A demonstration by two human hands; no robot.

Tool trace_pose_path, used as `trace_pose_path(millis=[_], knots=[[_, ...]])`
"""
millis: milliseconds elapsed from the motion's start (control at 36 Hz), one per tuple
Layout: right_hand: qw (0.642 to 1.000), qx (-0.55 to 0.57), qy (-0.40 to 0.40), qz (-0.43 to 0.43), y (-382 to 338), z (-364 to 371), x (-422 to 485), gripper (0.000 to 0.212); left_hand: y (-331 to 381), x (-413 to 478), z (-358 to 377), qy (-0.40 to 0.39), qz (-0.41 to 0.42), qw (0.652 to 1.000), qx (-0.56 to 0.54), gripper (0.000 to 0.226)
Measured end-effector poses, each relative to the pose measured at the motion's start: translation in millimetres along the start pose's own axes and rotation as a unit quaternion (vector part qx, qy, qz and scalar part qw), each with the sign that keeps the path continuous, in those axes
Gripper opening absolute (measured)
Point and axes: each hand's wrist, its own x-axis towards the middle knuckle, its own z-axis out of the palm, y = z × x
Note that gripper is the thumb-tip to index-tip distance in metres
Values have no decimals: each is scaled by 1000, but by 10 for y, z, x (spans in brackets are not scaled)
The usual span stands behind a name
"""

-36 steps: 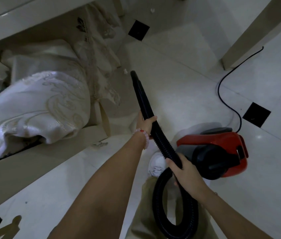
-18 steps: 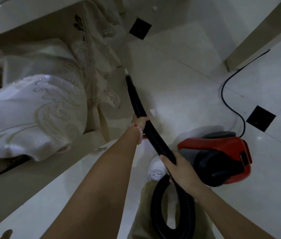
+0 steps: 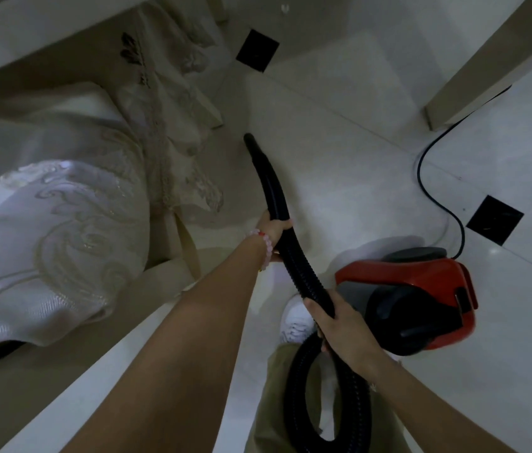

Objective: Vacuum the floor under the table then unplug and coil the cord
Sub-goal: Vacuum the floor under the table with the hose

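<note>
The left hand (image 3: 274, 228) grips the black wand (image 3: 266, 178), the right hand (image 3: 339, 325) clasps the ribbed hose (image 3: 304, 276) behind. The wand runs away from both, tip at the floor (image 3: 339, 158) beside the draped cloth (image 3: 186, 165); the left hand's nearer.

Two hands on the vacuum hose, nozzle down by the draped cloth
The left hand (image 3: 274, 228), with a bead bracelet (image 3: 266, 245) at the wrist, grips the black nozzle (image 3: 266, 178), whose tip is near the pale floor (image 3: 339, 165) beside the embroidered cloth (image 3: 62, 240); the right hand (image 3: 339, 325) grips the ribbed hose (image 3: 304, 273) above a white shoe (image 3: 295, 322); the red vacuum cleaner (image 3: 405, 273) sits to the right, its black cord (image 3: 419, 173) curving away
</note>
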Motion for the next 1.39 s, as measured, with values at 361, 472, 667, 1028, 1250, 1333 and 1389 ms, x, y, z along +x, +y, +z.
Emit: trace_pose_path(millis=[361, 472, 667, 1028, 1250, 1333, 1389], knots=[[999, -36, -21, -5, -113, -95, 233, 34, 11, 129, -43, 119, -4, 992, -35, 47], [999, -40, -27, -6, -142, -86, 232, 32, 66, 87, -68, 97, -26, 994, -40, 41], [999, -39, -23, 3, -55, -7, 177, 33, 90, 62, -46, 51, 9, 999, 2, 59], [1000, -29, -7, 3, 5, -79, 218, 35, -2, 154, 53, 144, -3, 990, -15, 50], [999, 6, 32, 10, 57, -78, 289, 34, -27, 77, 88, 24, 28, 995, -94, 70], [999, 15, 38, 11, 23, -102, 340, 32, 21, 54, 113, -15, 39, 994, -98, 79], [999, 21, 44, 11, -22, -137, 377, 33, 43, 41, 152, -33, 31, 996, -82, 86]])
